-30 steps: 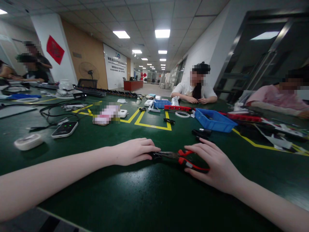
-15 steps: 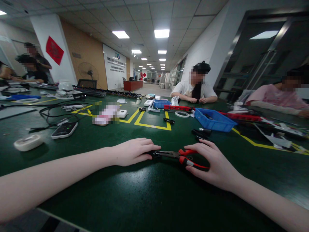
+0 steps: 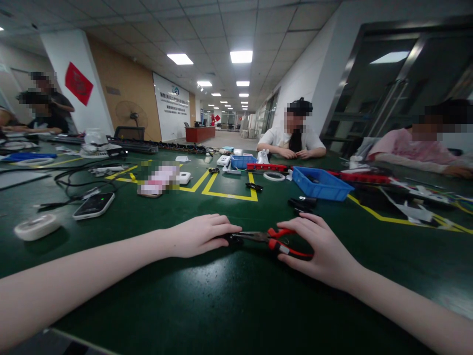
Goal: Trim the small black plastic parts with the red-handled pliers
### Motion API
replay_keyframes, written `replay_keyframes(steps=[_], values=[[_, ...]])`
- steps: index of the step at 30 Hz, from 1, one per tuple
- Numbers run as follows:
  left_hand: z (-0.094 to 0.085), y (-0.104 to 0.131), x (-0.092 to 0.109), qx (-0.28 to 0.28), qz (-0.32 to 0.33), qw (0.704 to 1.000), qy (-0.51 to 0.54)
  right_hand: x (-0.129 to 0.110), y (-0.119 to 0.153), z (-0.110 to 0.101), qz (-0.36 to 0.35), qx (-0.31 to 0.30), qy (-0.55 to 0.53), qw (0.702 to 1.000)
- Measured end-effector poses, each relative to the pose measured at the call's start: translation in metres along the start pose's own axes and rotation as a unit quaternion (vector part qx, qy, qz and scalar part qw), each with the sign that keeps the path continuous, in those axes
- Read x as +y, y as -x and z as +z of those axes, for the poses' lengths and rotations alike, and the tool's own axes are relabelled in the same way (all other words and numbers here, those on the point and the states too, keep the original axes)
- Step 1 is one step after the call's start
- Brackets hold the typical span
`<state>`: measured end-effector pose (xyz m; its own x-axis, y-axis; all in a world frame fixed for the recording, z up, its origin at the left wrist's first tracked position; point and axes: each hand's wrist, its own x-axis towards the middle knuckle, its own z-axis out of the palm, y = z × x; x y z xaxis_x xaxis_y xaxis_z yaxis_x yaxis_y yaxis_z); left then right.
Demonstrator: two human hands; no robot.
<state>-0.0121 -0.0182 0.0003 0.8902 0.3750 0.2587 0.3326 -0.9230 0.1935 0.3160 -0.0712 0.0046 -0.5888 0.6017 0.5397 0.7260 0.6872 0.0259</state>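
Observation:
Red-handled needle-nose pliers lie level just above or on the green table, jaws pointing left. My right hand is closed around their spread handles. At the jaw tips is a small black part, partly covered by fingers. My left hand pinches that part between thumb and fingers, and its exact kind cannot be made out. Behind my right hand lie some black pieces. Another small black piece rests farther back, by the yellow tape outline.
A blue bin stands at the back right, a smaller blue bin farther off. To the left are a white tape roll, a device with a lit screen, cables and a phone. People sit across the table.
The whole view has shifted slightly, so things appear a little farther left. Both hands keep their hold on the pliers and the black part.

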Motion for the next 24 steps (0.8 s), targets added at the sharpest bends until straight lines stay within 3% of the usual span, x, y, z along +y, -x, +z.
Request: replay_keyframes(steps=[11,24], values=[[-0.0021,0.0004,0.0030,-0.009,0.002,1.000,-0.019,-0.0055,0.0002,-0.0042,-0.036,0.035,0.042,0.998],[-0.0016,0.0005,0.0020,0.010,-0.005,0.999,0.051,-0.0006,0.0045,0.0016,-0.020,0.014,0.017,1.000]])
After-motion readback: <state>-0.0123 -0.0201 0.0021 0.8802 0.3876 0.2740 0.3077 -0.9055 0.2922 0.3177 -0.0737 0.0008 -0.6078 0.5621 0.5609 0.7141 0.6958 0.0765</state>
